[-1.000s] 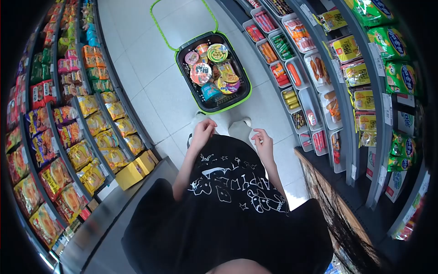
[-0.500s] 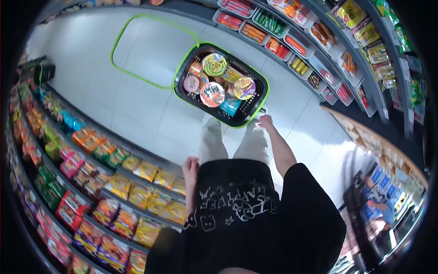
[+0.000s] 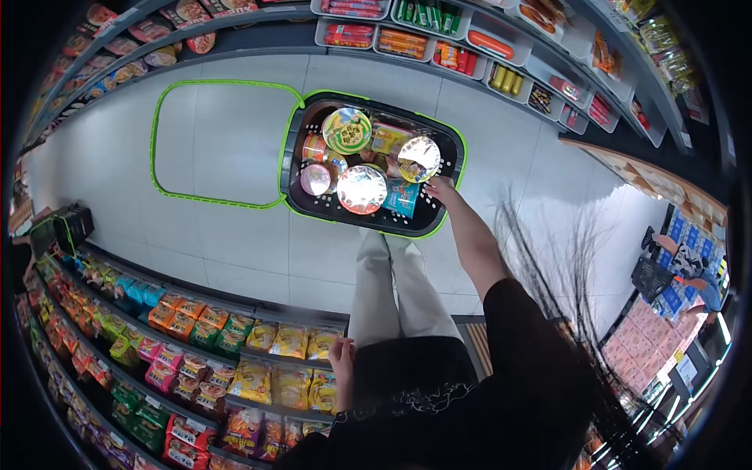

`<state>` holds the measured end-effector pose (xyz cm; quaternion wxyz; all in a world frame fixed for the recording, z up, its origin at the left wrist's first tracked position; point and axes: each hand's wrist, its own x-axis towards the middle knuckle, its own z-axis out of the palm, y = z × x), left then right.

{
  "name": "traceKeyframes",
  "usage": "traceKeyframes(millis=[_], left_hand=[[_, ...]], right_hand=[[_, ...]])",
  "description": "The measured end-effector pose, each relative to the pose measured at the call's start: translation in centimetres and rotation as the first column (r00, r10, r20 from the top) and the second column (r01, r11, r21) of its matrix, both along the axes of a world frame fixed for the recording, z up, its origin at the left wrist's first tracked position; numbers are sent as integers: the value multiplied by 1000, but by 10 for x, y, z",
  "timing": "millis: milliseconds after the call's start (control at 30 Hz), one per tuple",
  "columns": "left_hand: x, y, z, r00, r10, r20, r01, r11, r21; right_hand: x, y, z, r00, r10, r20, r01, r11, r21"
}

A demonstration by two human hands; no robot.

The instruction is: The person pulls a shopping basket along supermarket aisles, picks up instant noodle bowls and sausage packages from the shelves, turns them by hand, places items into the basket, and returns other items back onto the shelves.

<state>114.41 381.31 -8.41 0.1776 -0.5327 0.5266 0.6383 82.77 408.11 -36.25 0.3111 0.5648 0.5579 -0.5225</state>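
A black basket with a green rim [image 3: 464,149] stands on the floor, its green handle [image 3: 153,149] folded out to the left. Inside lie several round cup-noodle tubs, among them a green-lidded tub [image 3: 346,131], a pink-lidded tub [image 3: 316,179] and a tub with a glaring lid [image 3: 361,189], plus a teal packet [image 3: 401,197]. My right hand [image 3: 440,188] reaches over the basket's right part, near the teal packet; its fingertips are small and what they touch is unclear. Beside my left thigh hangs my left hand [image 3: 342,356], fingers curled, with nothing visible in it.
Shelves of bagged noodles [image 3: 291,341] run along the lower left. Trays of sausages [image 3: 490,45] line the upper shelf, with bowl noodles [image 3: 188,13] at the upper left. Another basket [image 3: 77,223] is at the far left. A person [image 3: 709,288] is at the far right.
The view has turned, and the basket now lies more sideways. My right hand has moved from beside the basket to over its right part. My left hand stays low by my thigh.
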Motion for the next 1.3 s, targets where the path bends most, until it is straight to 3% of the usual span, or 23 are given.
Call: traceKeyframes(millis=[33, 100, 133, 167, 233, 267, 333, 367, 400, 500, 567, 700, 767, 900, 1000, 1067, 1100, 1167, 1233, 1267, 1300], left_hand=[[-1, 1, -2, 1000, 0, 12, 0, 1000, 0], [-2, 1, 6, 995, -35, 99, 35, 999, 4], [-3, 1, 5, 997, -54, 62, 54, 999, 5], [-6, 2, 5, 996, -57, 62, 57, 998, 3], [-13, 3, 7, 989, -134, 65, 133, 991, 20], [-13, 3, 5, 991, -128, 48, 126, 991, 44], [-17, 4, 9, 994, -97, 41, 96, 995, 29], [-22, 4, 13, 997, -67, 33, 66, 998, 15], [-31, 0, 20, 989, -143, -27, 143, 990, -7], [-53, -10, 26, 994, -26, -105, 25, 1000, -18], [-65, -29, 19, 973, -155, -172, 139, 985, -101], [-101, -87, -18, 986, -122, -116, 98, 976, -193], [-120, -129, -44, 992, 68, -107, -83, 986, -142], [-149, -260, -137, 964, 244, -104, -253, 965, -77], [-201, -352, -160, 982, 189, -5, -187, 969, -159], [-247, -422, -170, 979, 36, 200, 55, 900, -433], [-277, -465, -175, 984, -19, 178, 94, 899, -427], [-302, -528, -221, 952, -249, 177, 305, 772, -558], [-345, -552, -188, 914, -371, 165, 397, 735, -549], [-364, -562, -174, 877, -457, 147, 456, 694, -557], [-372, -577, -174, 857, -492, 153, 489, 681, -546]], right_hand=[[-3, 1, -3, 1000, 0, 12, 0, 1000, 0], [5, 5, -10, 980, 188, -66, -191, 980, -55], [11, 2, -8, 975, 140, -174, -146, 989, -19], [12, -1, -4, 975, 137, -175, -143, 989, -21], [23, -7, 9, 904, 276, -326, -297, 955, -14], [38, -8, 4, 907, 232, -351, -258, 966, -29], [82, -17, 3, 801, -179, -572, -30, 941, -336], [84, -28, 46, 849, 38, -527, -170, 964, -205], [87, -40, 90, 856, 249, -453, -318, 944, -82], [125, -59, 138, 758, 291, -583, -411, 908, -82], [138, -77, 172, 795, 344, -500, -472, 868, -154], [143, -105, 192, 754, 380, -536, -559, 800, -219], [134, -116, 204, 720, 421, -551, -601, 776, -192], [100, -149, 200, 722, 395, -568, -535, 839, -97], [82, -185, 179, 759, 323, -565, -399, 917, -11], [65, -222, 177, 852, 243, -464, -268, 963, 13], [58, -250, 180, 853, 201, -481, -215, 976, 27], [69, -279, 170, 924, 157, -348, -133, 987, 92], [81, -322, 165, 938, 190, -290, -158, 979, 133], [82, -345, 170, 952, 152, -266, -149, 988, 29], [86, -369, 175, 939, 219, -266, -222, 975, 21]])
